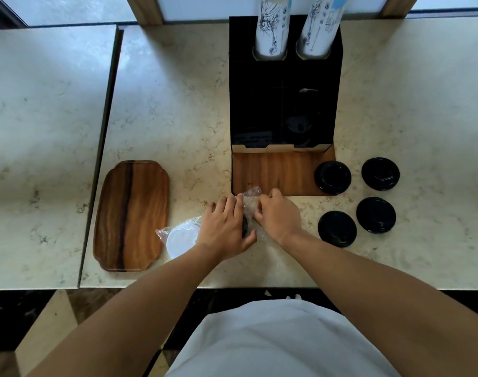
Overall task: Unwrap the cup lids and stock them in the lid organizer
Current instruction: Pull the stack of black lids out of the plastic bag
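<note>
A black lid [244, 226] in clear plastic wrap [250, 195] lies on the counter in front of the black lid organizer [284, 104]. My left hand [224, 227] grips the wrapped lid from the left and hides most of it. My right hand [277, 212] pinches the plastic wrap on its right side. Several unwrapped black lids lie to the right, one [333, 177] beside the organizer's wooden base, another [337, 228] nearer me. A white lid in plastic wrap [180, 238] sits under my left wrist.
A wooden tray [131, 213] lies to the left on the marble counter [164, 104]. Two stacks of paper cups [271, 25] stand in the organizer's back slots. A seam divides the counter from a second slab on the left.
</note>
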The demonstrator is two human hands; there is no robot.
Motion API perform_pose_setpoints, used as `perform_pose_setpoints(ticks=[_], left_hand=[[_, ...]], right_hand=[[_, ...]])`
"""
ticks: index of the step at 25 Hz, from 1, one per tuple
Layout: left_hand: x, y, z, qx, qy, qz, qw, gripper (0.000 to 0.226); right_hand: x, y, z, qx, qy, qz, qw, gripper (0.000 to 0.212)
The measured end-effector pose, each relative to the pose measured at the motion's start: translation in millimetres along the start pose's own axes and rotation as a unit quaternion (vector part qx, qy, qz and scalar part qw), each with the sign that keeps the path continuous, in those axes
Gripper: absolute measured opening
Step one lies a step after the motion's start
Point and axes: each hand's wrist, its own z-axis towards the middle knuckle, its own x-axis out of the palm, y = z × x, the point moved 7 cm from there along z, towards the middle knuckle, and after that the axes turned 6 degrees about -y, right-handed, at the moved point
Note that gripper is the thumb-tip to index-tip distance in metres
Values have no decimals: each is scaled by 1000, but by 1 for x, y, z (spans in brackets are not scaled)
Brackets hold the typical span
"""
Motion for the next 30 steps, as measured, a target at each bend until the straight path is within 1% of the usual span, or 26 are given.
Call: perform_pose_setpoints(ticks=[9, 17, 23, 27, 29, 30], left_hand=[[0, 0, 0, 2, 4, 0, 1000, 93], [-1, -1, -1, 3, 6, 9, 1000, 93], [-1, 0, -1, 3, 10, 7, 1000, 94], [-1, 0, -1, 0, 9, 3, 1000, 95], [-1, 0, -1, 0, 10, 0, 1000, 95], [-1, 0, -1, 1, 10, 0, 1000, 96]], right_hand=[[-2, -4, 3, 43, 3, 3, 999, 29], [-8, -35, 1, 128, -7, 93, 987, 23], [-11, -64, -2, 184, -42, 154, 970, 19], [-10, -70, 0, 208, -39, 173, 962, 20], [-16, -71, 0, 223, -70, 197, 952, 22], [-22, -70, 0, 216, -91, 213, 948, 21]])
